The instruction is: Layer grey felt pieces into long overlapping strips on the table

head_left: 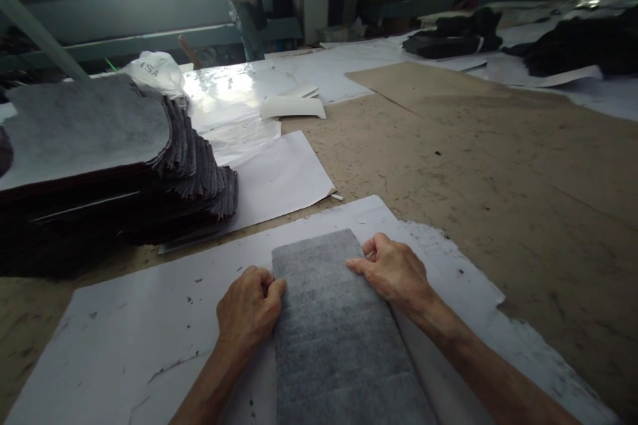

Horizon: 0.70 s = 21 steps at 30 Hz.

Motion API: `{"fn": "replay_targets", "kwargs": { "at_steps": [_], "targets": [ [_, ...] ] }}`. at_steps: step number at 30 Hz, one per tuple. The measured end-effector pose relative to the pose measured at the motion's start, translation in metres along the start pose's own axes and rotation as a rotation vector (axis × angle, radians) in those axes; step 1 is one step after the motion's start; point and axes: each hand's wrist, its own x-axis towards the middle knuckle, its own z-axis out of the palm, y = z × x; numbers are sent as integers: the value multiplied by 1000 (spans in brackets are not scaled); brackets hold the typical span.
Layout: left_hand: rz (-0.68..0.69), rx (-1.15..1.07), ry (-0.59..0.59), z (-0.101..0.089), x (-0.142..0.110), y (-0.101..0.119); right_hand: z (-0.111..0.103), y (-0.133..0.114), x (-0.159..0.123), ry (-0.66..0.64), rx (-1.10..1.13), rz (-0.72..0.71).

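A long grey piece of felt-like fabric (333,325) lies before me on a white paper sheet (164,319), running toward the bottom edge of the view. My left hand (252,305) pinches its left edge near the far end, thumb on top and fingers curled at the side. On the opposite edge, slightly farther out, my right hand (393,272) pinches the fabric between thumb and bent fingers. Whether it is one layer or several, I cannot tell.
A tall stack of grey and dark fabric pieces (94,133) stands at the left. Behind it sits a clear plastic bag (157,73). Dark fabric bundles (453,36) lie at the far right. A person (242,6) stands beyond the brown table surface (478,212).
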Motion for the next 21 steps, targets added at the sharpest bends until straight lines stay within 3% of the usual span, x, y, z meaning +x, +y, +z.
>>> {"fn": "replay_targets", "kwargs": {
  "at_steps": [14,21],
  "targets": [
    [-24,-23,-1,-1,0,2,-3,0,3,-5,11,28],
    [-4,-46,78,5,-1,0,3,-2,1,45,-33,-15]
  ]
}}
